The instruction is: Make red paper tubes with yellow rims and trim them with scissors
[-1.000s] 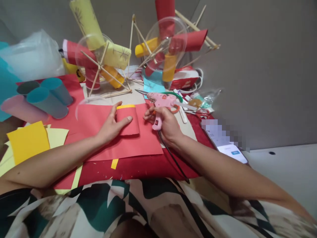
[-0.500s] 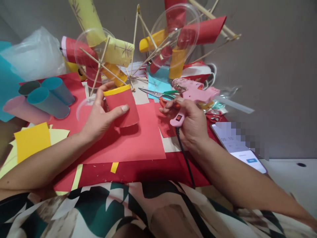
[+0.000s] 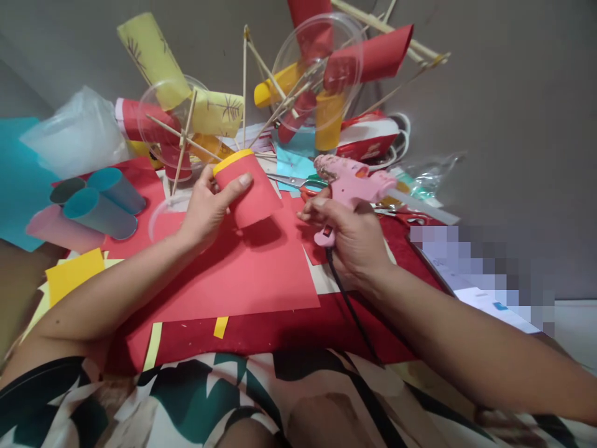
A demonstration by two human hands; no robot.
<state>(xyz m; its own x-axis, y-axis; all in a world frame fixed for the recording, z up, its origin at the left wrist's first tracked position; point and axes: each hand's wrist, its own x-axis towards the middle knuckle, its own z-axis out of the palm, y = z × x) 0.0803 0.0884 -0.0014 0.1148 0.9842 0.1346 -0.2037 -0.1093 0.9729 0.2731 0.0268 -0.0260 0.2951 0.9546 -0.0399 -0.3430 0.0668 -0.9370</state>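
Note:
My left hand (image 3: 209, 202) is closed round a red paper cylinder (image 3: 252, 193) with a yellow band on its upper rim, thumb on the near side. The cylinder tilts a little, above a large red sheet of paper (image 3: 233, 274). In my right hand (image 3: 359, 239) is a pink hot glue gun (image 3: 349, 180), gripped by the handle. A clear glue stick (image 3: 429, 208) sticks out of its back end, and its nozzle points left toward the cylinder without touching it. Scissors (image 3: 298, 182) lie behind, partly hidden by the gun and my hand.
Blue and pink paper tubes (image 3: 100, 208) stand at the left beside a yellow paper piece (image 3: 77, 274). Two wheels of paper tubes, sticks and clear plastic discs (image 3: 317, 68) rise at the back. A lit phone (image 3: 485, 305) lies right. The gun's black cord (image 3: 349, 305) runs toward my lap.
The red cylinder in my left hand has shifted right and tilted more. The glue gun has come slightly left, nearer the cylinder. The whole view has moved a little.

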